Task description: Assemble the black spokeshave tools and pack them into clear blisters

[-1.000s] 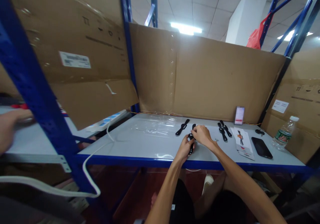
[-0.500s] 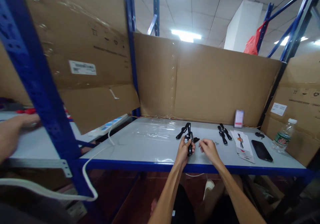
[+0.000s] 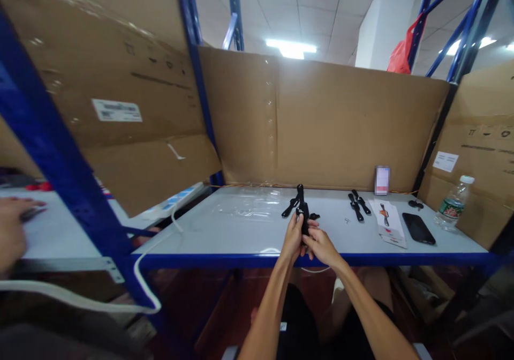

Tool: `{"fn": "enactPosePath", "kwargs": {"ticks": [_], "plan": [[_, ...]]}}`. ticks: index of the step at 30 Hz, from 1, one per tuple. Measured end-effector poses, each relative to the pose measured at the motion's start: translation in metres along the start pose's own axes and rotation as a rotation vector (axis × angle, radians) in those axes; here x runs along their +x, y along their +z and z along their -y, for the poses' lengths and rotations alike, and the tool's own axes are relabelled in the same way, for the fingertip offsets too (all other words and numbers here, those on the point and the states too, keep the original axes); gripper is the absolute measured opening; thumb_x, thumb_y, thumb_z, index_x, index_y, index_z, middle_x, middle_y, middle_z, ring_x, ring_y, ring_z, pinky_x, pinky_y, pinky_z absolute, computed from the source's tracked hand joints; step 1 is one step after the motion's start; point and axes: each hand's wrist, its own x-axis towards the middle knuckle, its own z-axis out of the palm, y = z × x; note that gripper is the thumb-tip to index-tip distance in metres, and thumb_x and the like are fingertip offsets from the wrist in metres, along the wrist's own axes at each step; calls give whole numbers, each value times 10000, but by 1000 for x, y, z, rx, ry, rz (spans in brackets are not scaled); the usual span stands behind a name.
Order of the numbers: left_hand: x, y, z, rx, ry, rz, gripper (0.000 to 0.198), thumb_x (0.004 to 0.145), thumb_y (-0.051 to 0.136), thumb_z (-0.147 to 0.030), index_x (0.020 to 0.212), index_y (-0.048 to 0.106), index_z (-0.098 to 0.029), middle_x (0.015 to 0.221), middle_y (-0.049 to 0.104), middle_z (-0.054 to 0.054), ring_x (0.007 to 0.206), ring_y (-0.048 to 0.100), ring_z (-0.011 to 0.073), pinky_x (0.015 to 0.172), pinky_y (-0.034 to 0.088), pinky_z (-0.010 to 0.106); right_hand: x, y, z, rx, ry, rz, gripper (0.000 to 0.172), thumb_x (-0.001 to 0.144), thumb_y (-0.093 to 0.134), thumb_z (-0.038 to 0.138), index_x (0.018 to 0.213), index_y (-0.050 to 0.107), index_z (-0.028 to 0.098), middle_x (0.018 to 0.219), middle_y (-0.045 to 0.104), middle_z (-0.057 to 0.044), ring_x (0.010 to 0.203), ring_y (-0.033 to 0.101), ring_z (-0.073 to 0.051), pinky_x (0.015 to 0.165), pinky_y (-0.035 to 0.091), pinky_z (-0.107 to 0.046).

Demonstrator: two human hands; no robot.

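Upright in my left hand (image 3: 294, 237) is a black spokeshave (image 3: 304, 210), its long handle pointing away from me. The left fingers are wrapped round its near part. Bent fingers of my right hand (image 3: 320, 246) meet the spokeshave's near end beside the left fingertips; whatever they pinch is hidden. Behind the held tool lies another black spokeshave (image 3: 289, 208), partly covered. A small black part (image 3: 315, 217) rests just right of it. Tiny metal pieces (image 3: 347, 220) lie on the table farther right.
Two black spokeshaves (image 3: 356, 208) lie right of centre on the grey table (image 3: 241, 237). Beyond them are printed cards (image 3: 387, 223), a dark phone (image 3: 418, 228), a lit phone (image 3: 382, 180) and a water bottle (image 3: 453, 204). Cardboard walls surround the table. A co-worker's hand (image 3: 16, 220) shows at left.
My right hand has moved left from beside the tool to its near end, meeting my left hand. The spokeshave has turned slightly in my left hand. The view has shifted slightly.
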Motion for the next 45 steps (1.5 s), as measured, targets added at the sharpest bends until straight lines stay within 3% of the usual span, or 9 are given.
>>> {"fn": "enactPosePath", "kwargs": {"ticks": [6, 13, 22, 27, 30, 33, 39, 45], "plan": [[-4, 1, -1, 126, 19, -67, 433, 857, 637, -521, 1142, 493, -227, 789, 648, -5, 369, 512, 86, 299, 289, 180, -8, 1, 8, -123, 6, 1, 294, 959, 535, 309, 696, 444, 217, 565, 627, 8, 412, 516, -98, 464, 397, -204], [-7, 1, -5, 167, 33, -28, 344, 889, 620, -495, 1037, 452, -233, 751, 619, -37, 290, 441, 63, 257, 279, 178, -11, 1, 12, -251, 35, -3, 304, 989, 505, 339, 715, 493, 208, 621, 669, -15, 471, 560, -113, 512, 430, -217], [-6, 0, -4, 126, 33, -40, 381, 859, 661, -488, 1086, 492, -233, 747, 630, -33, 301, 464, 78, 256, 287, 184, -10, 4, 9, -124, -18, -30, 348, 955, 572, 401, 677, 464, 221, 539, 606, 18, 424, 523, -107, 457, 382, -215], [-1, 0, -3, 45, -3, -1, 497, 805, 715, -506, 1166, 539, -213, 714, 638, -32, 369, 527, 96, 308, 317, 178, -11, 0, 12, 103, 6, -23, 352, 887, 609, 484, 700, 493, 209, 528, 598, 25, 384, 480, -92, 414, 339, -207], [5, -2, 0, -26, 28, -42, 626, 754, 765, -498, 1237, 534, -173, 677, 654, -21, 520, 635, 135, 446, 458, 197, -16, -15, 14, 284, 56, -62, 375, 850, 604, 543, 794, 573, 174, 554, 620, 16, 371, 419, -72, 386, 265, -194], [7, -4, 2, -70, 45, -50, 722, 759, 756, -489, 1333, 468, -158, 734, 720, 29, 665, 709, 184, 611, 552, 274, -24, -46, 11, 314, 112, -196, 419, 821, 620, 572, 822, 606, 153, 535, 603, 13, 366, 368, -65, 373, 219, -197], [4, -5, -2, -20, 47, 18, 484, 778, 703, -458, 1110, 609, -118, 694, 708, 35, 618, 673, 164, 576, 503, 255, -25, -123, -4, -127, 297, -346, 294, 877, 600, 407, 700, 589, 172, 466, 538, 18, 397, 423, -86, 415, 284, -193], [6, -2, -2, -32, 61, -8, 437, 732, 693, -460, 1002, 637, -121, 630, 667, 14, 542, 617, 146, 522, 463, 242, -5, -153, -14, -411, 326, -397, 250, 860, 596, 277, 639, 618, 163, 433, 520, 15, 461, 501, -117, 507, 369, -204]]}}
